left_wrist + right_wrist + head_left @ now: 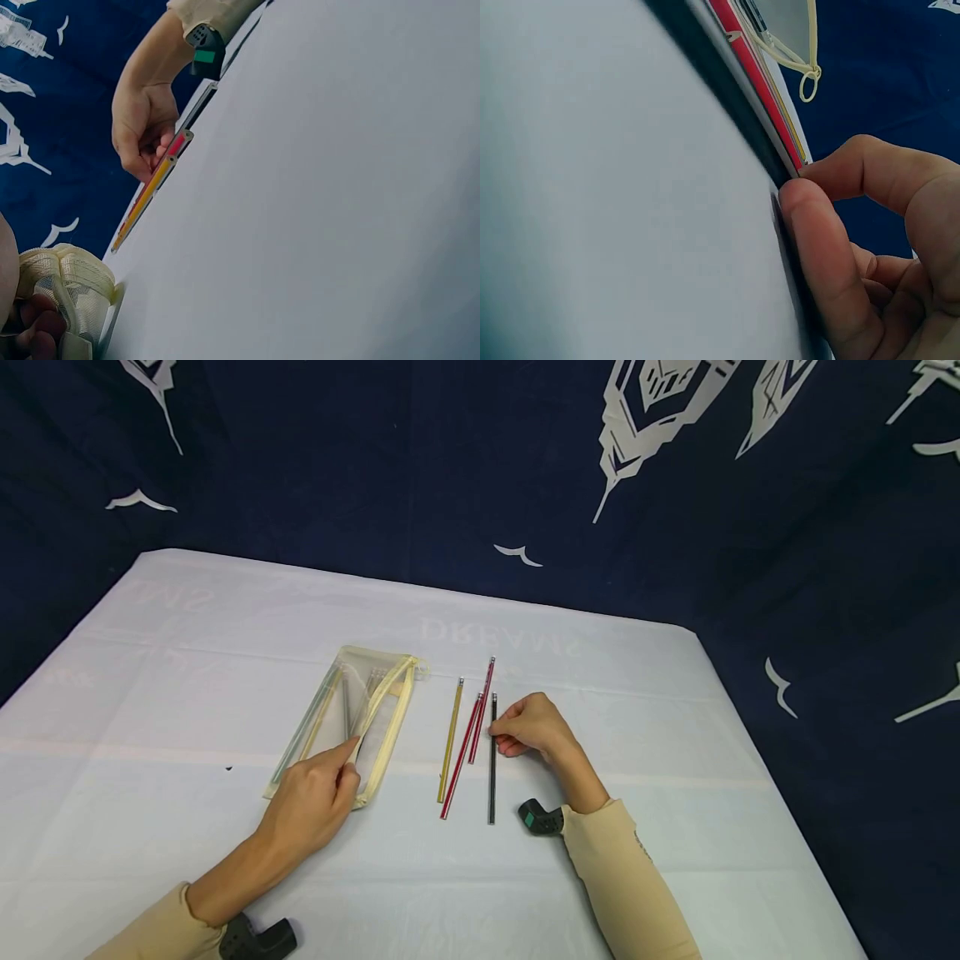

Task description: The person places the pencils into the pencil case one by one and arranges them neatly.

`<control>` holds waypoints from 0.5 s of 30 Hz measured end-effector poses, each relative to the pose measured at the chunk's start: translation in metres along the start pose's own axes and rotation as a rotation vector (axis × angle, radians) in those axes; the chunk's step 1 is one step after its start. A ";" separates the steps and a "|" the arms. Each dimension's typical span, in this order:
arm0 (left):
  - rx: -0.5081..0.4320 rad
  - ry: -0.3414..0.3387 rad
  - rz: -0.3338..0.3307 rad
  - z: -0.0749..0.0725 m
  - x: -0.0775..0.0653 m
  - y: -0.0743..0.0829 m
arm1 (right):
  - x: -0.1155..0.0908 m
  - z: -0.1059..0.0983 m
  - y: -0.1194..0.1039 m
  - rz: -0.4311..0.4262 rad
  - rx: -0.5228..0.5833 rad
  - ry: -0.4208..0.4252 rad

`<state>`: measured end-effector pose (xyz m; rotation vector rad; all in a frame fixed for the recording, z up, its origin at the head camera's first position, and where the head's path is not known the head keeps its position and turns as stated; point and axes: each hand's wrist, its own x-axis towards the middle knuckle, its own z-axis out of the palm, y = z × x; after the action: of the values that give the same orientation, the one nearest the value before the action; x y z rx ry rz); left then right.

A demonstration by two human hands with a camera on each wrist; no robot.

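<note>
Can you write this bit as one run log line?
left hand: holding mesh pouch | right hand: pinching black pencil | beside it on white cloth: yellow pencil, two red pencils

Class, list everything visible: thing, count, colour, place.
Pouch: one, cream, left of centre
Pencil-like items: several, mixed colours, inside pouch; count unclear
Yellow pencil: one, yellow, right of pouch
Red pencils: two, red, right of yellow
Black pencil: one, black, rightmost
Speck: one, dark, left of pouch
Tablecloth: one, white, underneath
Backdrop: one, navy with white shapes, behind
Wrist devices: two, black, at wrists
Sleeves: two, beige, on forearms
Left hand: one, bare, on pouch
Right hand: one, bare, pinching black pencil
</note>
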<state>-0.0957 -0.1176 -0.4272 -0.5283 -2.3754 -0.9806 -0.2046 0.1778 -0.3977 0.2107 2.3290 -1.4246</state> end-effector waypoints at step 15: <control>-0.009 -0.008 -0.001 -0.001 0.000 0.001 | -0.003 -0.003 0.000 -0.018 0.030 -0.018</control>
<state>-0.0945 -0.1175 -0.4258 -0.5353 -2.3792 -0.9920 -0.2029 0.1805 -0.3956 0.1844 2.3021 -1.4648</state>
